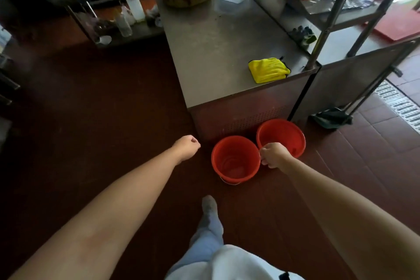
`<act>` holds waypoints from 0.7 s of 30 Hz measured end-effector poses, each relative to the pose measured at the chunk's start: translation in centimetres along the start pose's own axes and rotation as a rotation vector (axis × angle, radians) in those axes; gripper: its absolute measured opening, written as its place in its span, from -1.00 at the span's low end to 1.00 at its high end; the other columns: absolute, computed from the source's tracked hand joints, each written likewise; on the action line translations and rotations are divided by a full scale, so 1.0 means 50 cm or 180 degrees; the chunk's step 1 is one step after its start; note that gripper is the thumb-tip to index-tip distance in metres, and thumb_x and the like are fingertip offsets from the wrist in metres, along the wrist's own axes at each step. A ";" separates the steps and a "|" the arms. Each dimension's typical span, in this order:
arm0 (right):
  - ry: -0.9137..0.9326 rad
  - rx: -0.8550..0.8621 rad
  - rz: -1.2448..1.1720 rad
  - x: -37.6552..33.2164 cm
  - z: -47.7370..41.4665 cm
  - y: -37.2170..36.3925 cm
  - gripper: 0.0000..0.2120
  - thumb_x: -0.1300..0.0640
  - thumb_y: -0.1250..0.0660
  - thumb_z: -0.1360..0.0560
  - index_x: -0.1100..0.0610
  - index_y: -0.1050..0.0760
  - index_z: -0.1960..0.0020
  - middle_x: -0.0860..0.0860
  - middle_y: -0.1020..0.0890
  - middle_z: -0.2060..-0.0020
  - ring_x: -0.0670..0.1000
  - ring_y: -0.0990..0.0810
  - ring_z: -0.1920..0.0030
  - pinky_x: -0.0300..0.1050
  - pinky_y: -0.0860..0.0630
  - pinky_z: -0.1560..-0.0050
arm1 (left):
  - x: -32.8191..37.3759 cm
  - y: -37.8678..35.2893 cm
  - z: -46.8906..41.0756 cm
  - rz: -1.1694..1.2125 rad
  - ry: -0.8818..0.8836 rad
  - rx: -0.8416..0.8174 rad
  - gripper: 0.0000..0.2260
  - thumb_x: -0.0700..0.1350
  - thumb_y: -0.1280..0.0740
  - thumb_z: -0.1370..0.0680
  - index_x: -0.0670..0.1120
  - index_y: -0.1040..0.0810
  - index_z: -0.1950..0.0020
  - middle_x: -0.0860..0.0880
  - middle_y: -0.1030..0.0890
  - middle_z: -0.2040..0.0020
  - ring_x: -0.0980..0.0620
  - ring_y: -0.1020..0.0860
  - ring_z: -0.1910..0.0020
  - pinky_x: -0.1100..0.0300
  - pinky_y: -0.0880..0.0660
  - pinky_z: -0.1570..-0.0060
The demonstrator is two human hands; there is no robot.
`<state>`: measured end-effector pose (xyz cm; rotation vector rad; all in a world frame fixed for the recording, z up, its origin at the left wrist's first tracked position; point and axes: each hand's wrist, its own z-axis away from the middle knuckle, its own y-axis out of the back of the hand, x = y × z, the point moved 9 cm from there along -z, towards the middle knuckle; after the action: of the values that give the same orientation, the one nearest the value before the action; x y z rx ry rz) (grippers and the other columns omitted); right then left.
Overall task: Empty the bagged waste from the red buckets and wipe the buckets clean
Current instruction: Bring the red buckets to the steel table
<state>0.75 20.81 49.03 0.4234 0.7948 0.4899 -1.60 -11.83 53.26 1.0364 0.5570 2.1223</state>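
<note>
Two red buckets stand side by side on the dark red floor at the foot of a steel counter. The near bucket point(235, 160) looks empty inside, and its wire handle hangs down at the front. The far bucket point(281, 135) also shows a bare inside. My right hand point(273, 154) is curled between the two, over their touching rims; whether it grips a rim I cannot tell. My left hand point(186, 146) hangs in a loose fist to the left of the buckets, holding nothing. A folded yellow cloth point(268, 69) lies on the counter's near corner.
The steel counter point(216, 48) carries a round wooden block and a white tub at its far end. A shelf rack point(327, 18) stands to the right, and a low cluttered shelf at the back left. A dustpan point(331, 118) rests on the tiled floor at the right. My foot point(209, 207) is behind the buckets.
</note>
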 end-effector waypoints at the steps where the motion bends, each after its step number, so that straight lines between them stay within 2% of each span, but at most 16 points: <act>1: -0.0061 0.0013 -0.0043 -0.002 -0.025 0.009 -0.79 0.21 -0.32 -0.55 0.26 -0.61 -0.13 0.02 -0.60 0.30 -0.02 -0.57 0.34 -0.15 -0.53 0.34 | 0.017 0.000 -0.037 -0.0018 -0.0008 -0.0033 -0.87 -0.01 -0.26 -0.61 0.01 -0.55 -0.07 -0.04 -0.63 -0.06 -0.07 -0.61 -0.07 0.05 -0.56 -0.02; 2: -0.0111 0.0023 -0.0098 -0.006 -0.050 0.019 -0.80 0.21 -0.32 -0.55 0.26 -0.62 -0.12 0.03 -0.62 0.29 0.00 -0.59 0.32 -0.11 -0.57 0.30 | 0.040 0.001 -0.070 -0.0074 -0.0018 -0.0077 -0.87 -0.01 -0.26 -0.61 0.00 -0.56 -0.07 -0.04 -0.63 -0.07 -0.08 -0.61 -0.08 0.04 -0.56 -0.02; 5: -0.0263 0.0064 -0.0214 -0.017 -0.126 0.052 -0.82 0.21 -0.32 -0.56 0.26 -0.61 -0.10 0.08 -0.64 0.23 0.05 -0.61 0.24 0.02 -0.63 0.10 | 0.115 -0.001 -0.175 -0.0235 -0.0095 -0.0270 -0.85 -0.01 -0.26 -0.61 -0.01 -0.57 -0.09 -0.04 -0.63 -0.07 -0.07 -0.60 -0.10 -0.03 -0.56 -0.16; 10: -0.0554 0.0198 -0.0458 -0.024 -0.223 0.096 -0.82 0.15 -0.25 -0.62 0.16 -0.61 -0.06 0.02 -0.65 0.24 -0.01 -0.62 0.29 -0.14 -0.57 0.29 | 0.229 -0.014 -0.334 -0.0348 -0.0186 -0.0504 -0.87 0.00 -0.28 -0.62 0.02 -0.56 -0.10 -0.01 -0.61 -0.07 -0.04 -0.59 -0.09 -0.02 -0.55 -0.21; 12: -0.0637 0.0135 -0.0509 -0.028 -0.261 0.102 -0.83 0.14 -0.24 -0.63 0.12 -0.61 -0.04 0.02 -0.65 0.23 0.00 -0.64 0.27 -0.12 -0.60 0.24 | 0.253 -0.028 -0.378 -0.0256 -0.0139 -0.0577 -0.90 -0.01 -0.28 -0.62 0.03 -0.56 -0.06 -0.01 -0.62 -0.04 -0.04 -0.60 -0.07 0.00 -0.56 -0.16; 16: -0.0732 -0.0081 -0.0489 -0.016 -0.342 0.088 -0.79 0.17 -0.29 -0.58 0.23 -0.61 -0.13 0.10 -0.64 0.17 0.08 -0.60 0.18 0.06 -0.62 0.04 | 0.257 -0.078 -0.445 -0.0090 0.0026 -0.0752 -0.89 -0.02 -0.28 -0.60 0.00 -0.57 0.01 -0.02 -0.64 0.02 -0.03 -0.62 0.02 0.03 -0.58 -0.05; 19: -0.0810 -0.0368 -0.0657 -0.017 -0.402 0.069 -0.77 0.08 -0.27 -0.61 0.14 -0.59 -0.19 0.12 -0.63 0.10 0.08 -0.57 0.12 0.03 -0.55 0.09 | 0.235 -0.106 -0.504 0.0129 0.0183 -0.0739 -0.86 -0.01 -0.26 -0.58 -0.04 -0.54 0.07 0.00 -0.63 0.04 0.01 -0.59 0.08 0.11 -0.53 0.07; 21: -0.0881 -0.0578 -0.0974 -0.018 -0.436 0.052 -0.76 -0.03 -0.28 -0.63 0.10 -0.56 -0.18 0.18 -0.64 -0.02 0.11 -0.56 0.04 0.00 -0.49 0.02 | 0.207 -0.124 -0.531 0.0377 0.0383 -0.0707 -0.88 -0.03 -0.26 -0.59 -0.04 -0.55 0.04 0.00 -0.62 0.08 0.04 -0.57 0.14 0.18 -0.46 0.24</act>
<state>-17.00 26.21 37.21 0.1898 0.5291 0.2085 -25.04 -1.90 38.97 0.8397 0.3128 2.3016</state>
